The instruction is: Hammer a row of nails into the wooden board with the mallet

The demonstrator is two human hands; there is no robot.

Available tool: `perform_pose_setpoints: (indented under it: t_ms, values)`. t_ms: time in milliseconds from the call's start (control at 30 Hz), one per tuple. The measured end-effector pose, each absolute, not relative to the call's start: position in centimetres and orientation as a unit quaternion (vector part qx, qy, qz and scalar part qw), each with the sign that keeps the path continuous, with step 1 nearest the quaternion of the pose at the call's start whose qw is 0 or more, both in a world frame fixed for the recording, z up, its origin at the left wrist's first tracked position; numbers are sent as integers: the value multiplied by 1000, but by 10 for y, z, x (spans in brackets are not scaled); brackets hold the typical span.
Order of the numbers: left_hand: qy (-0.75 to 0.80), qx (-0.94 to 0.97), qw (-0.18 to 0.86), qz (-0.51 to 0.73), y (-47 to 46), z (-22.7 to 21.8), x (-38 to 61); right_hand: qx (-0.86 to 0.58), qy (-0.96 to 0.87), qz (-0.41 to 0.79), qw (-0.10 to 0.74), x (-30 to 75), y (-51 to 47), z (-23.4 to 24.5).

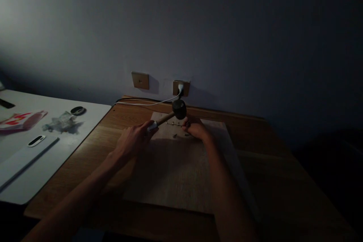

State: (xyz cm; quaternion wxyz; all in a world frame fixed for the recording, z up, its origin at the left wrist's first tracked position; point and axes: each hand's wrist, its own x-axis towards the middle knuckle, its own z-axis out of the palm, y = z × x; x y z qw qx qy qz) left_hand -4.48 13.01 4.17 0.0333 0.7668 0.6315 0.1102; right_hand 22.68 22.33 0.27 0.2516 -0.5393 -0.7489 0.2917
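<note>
My left hand (136, 138) is wrapped around the handle of a mallet (179, 109) with a dark, blunt head and a wooden shaft. The mallet's head is raised above the far part of a pale wooden board (176, 174). Close to the head, my right hand (195, 127) is closed in a pinch at the board, with a small nail at its fingertips, mostly hidden by the fingers. A short row of small shiny nails (172, 123) stands in the board just left of that hand. Small loose pieces (174, 136) lie nearer to me, too dim to identify.
The board rests on a brown wooden table (272, 174) against the wall. Behind it, a white cable (141, 104) runs to a plug in a wall socket (185, 87). On the white table (93, 117) at left are a crumpled clear bag (64, 121), a red-and-white packet (21, 121) and a dark round object (78, 110).
</note>
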Motion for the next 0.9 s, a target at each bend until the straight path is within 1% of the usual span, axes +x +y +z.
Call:
perform_pose_setpoints:
  t_ms: [167, 267, 433, 633, 800, 900]
  values:
    - [610, 791, -46, 24, 153, 93, -41, -536, -757, 284, 243, 229, 224, 7]
    - [595, 802, -55, 13, 166, 105, -34, -528, -757, 286, 255, 237, 223, 10]
    - [579, 814, 10, 43, 180, 94, -28, -514, -750, 297, 292, 246, 226, 8]
    - [578, 810, 72, 73, 185, 81, -36, -509, -734, 302, 334, 241, 230, -7]
    - [561, 821, 37, 95, 187, 82, -45, -507, -727, 305, 348, 237, 228, -15]
    - [561, 821, 39, 103, 188, 80, -48, -504, -728, 299, 355, 236, 227, -14]
